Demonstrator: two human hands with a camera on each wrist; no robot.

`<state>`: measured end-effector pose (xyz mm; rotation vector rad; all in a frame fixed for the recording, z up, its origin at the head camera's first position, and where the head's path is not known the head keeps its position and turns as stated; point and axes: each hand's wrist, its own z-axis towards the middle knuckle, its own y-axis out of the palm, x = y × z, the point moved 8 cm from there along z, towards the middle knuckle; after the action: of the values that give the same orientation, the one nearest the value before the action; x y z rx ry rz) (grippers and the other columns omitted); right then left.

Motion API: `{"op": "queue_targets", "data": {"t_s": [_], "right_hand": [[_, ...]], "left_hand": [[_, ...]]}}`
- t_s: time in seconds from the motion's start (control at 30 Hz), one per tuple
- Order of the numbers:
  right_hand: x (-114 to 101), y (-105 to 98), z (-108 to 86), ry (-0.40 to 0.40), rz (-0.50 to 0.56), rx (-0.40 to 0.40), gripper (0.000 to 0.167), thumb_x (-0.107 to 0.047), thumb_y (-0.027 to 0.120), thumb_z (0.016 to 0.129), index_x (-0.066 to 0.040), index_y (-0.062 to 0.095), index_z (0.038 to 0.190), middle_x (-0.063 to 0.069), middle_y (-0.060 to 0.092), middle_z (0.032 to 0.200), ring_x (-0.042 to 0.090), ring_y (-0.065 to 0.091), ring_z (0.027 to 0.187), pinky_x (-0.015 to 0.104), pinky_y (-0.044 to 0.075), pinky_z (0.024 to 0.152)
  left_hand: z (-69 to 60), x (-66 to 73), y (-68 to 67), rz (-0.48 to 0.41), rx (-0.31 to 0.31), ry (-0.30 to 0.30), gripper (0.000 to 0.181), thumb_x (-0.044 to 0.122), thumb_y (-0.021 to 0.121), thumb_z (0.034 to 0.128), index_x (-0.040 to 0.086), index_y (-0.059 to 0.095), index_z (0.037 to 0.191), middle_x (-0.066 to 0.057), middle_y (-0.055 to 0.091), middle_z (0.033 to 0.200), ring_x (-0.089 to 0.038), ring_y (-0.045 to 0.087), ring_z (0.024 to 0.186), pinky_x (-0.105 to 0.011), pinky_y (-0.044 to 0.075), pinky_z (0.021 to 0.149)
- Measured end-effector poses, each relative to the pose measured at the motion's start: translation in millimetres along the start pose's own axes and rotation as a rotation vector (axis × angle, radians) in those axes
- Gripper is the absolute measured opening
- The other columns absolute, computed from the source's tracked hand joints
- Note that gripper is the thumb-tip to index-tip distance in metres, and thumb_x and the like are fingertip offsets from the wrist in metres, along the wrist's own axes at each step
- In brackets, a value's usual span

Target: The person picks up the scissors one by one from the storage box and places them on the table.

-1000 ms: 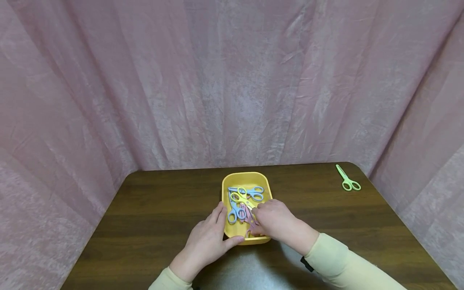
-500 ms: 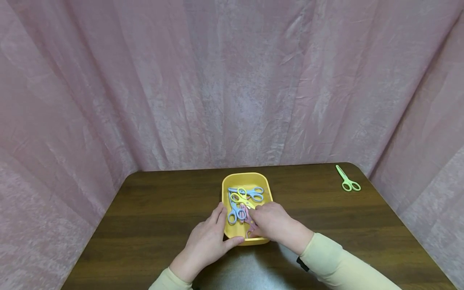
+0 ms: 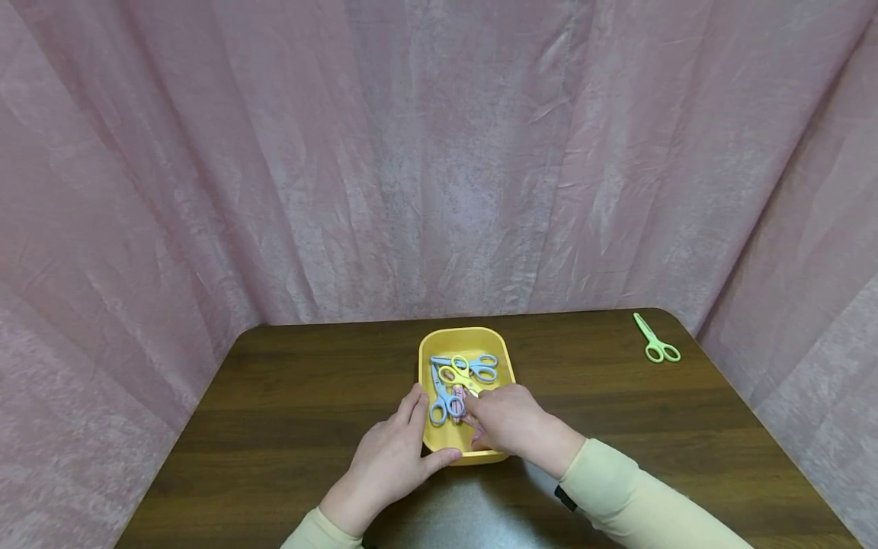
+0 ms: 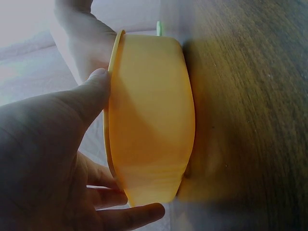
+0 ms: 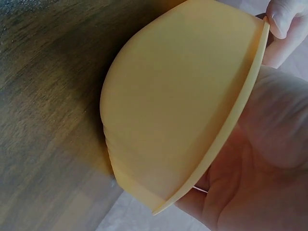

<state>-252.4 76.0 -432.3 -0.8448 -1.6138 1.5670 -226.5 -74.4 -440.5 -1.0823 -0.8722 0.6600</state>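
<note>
A yellow bin holds several small scissors. My left hand rests against its near left corner, thumb on the front rim and fingers fairly straight along the left wall. My right hand reaches over the right wall and pinches pink scissors, mostly hidden by the hand. Next to it lie two blue scissors, with yellow scissors across them. In the right wrist view the bin's wall hides my right fingertips. The left wrist view shows my left thumb on the rim.
Green scissors lie alone at the far right of the dark wooden table. Pink curtains hang behind and at both sides of the table.
My right hand has shifted slightly left inside the bin and now covers more of the pink scissors. The yellow scissors have moved a little to the right. My left hand has stayed put.
</note>
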Motion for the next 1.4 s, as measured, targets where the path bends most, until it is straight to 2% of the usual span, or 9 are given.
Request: {"op": "queue_targets", "data": {"t_s": [0.2,0.43,0.7,1.0,1.13,1.27,1.4], "right_hand": [[0.6,3.7,-0.1,0.017,-0.002,-0.034,0.043,-0.040,0.098,0.079,-0.019,0.064,0.094,-0.005,0.059,0.076,0.016,0.058,0.066,0.043,0.053,0.067],[0.1,3.5,-0.7,0.001,0.003,-0.005,0.045,-0.031,0.097,0.077,-0.022,0.054,0.084,-0.005,0.055,0.073,0.017,0.057,0.065,0.044,0.052,0.066],[-2.3,-0.8,-1.2,0.001,-0.005,0.035,0.027,-0.024,0.087,0.093,-0.018,0.061,0.089,0.001,0.062,0.071,0.021,0.060,0.062,0.045,0.053,0.062],[-3.3,-2.2,-2.6,-0.009,-0.001,0.090,0.026,-0.025,0.086,0.094,-0.016,0.062,0.090,0.001,0.063,0.067,0.022,0.060,0.059,0.045,0.053,0.061],[-3.9,-2.4,-2.7,-0.018,-0.005,0.102,0.030,-0.023,0.089,0.089,-0.016,0.061,0.090,-0.001,0.061,0.065,0.020,0.058,0.057,0.044,0.052,0.059],[-3.5,-2.5,-2.3,-0.019,0.000,0.112,0.036,-0.020,0.093,0.079,-0.018,0.058,0.087,-0.003,0.058,0.063,0.018,0.054,0.056,0.043,0.051,0.058],[-2.0,-0.7,-1.8,-0.014,0.009,0.105,0.036,-0.019,0.093,0.077,-0.019,0.060,0.090,-0.004,0.056,0.062,0.017,0.052,0.054,0.043,0.050,0.057]], "left_hand": [[-0.6,0.0,0.2,-0.002,0.002,-0.001,0.101,0.072,0.075,0.0958,-0.003,0.051,0.160,-0.024,0.049,0.165,-0.040,0.077,0.092,-0.050,0.061,0.072],[-2.2,0.3,-0.1,-0.007,0.007,-0.001,0.102,0.073,0.074,0.0954,-0.003,0.051,0.160,-0.023,0.049,0.165,-0.039,0.076,0.088,-0.050,0.060,0.071],[-0.6,0.4,-0.8,-0.005,-0.002,-0.001,0.103,0.073,0.074,0.0956,-0.004,0.049,0.161,-0.024,0.048,0.165,-0.039,0.076,0.088,-0.050,0.060,0.071],[0.2,0.5,-0.6,-0.008,-0.008,-0.003,0.103,0.073,0.074,0.0957,-0.003,0.050,0.160,-0.023,0.048,0.165,-0.038,0.076,0.085,-0.050,0.060,0.070],[-0.3,0.0,-0.4,-0.013,-0.011,-0.009,0.103,0.073,0.074,0.0955,-0.003,0.050,0.161,-0.023,0.048,0.166,-0.038,0.075,0.084,-0.050,0.060,0.069],[-0.5,-0.6,-0.7,-0.014,-0.009,-0.009,0.102,0.073,0.073,0.0956,-0.003,0.050,0.160,-0.024,0.048,0.166,-0.038,0.075,0.082,-0.049,0.059,0.067],[-0.2,-0.4,-0.9,-0.013,-0.006,-0.009,0.102,0.073,0.074,0.0957,-0.003,0.050,0.160,-0.024,0.048,0.166,-0.037,0.075,0.081,-0.048,0.059,0.067]]}}
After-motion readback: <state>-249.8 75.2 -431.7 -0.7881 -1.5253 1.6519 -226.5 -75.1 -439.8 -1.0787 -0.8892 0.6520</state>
